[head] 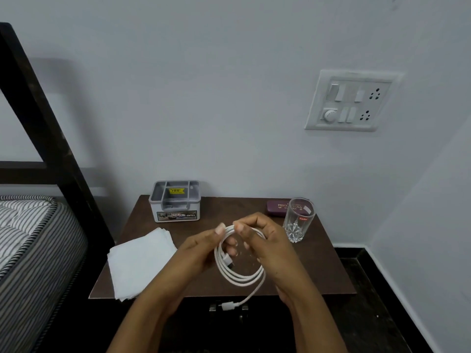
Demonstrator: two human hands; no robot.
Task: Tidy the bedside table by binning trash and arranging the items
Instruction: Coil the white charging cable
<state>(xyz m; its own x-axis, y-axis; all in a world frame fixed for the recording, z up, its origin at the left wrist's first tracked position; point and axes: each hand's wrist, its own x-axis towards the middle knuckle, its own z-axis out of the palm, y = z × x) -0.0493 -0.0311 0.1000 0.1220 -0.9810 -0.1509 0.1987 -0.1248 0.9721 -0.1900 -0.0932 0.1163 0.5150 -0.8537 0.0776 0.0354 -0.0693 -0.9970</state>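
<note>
A white charging cable (239, 276) is wound into several loops above the dark wooden bedside table (224, 210). My left hand (196, 253) pinches the top of the coil between thumb and fingers. My right hand (265, 245) grips the same top part of the coil from the right, fingers curled round it. One plug end hangs inside the loop; the other end dangles below the table's front edge. A stack of white tissues (140, 261) lies on the table's left side.
A grey compartment organiser box (175, 202) stands at the back left of the table. A clear drinking glass (299, 220) stands at the back right, with a maroon case (279, 207) behind it. A bed with striped mattress (28, 240) is on the left, a switchboard (351, 100) on the wall.
</note>
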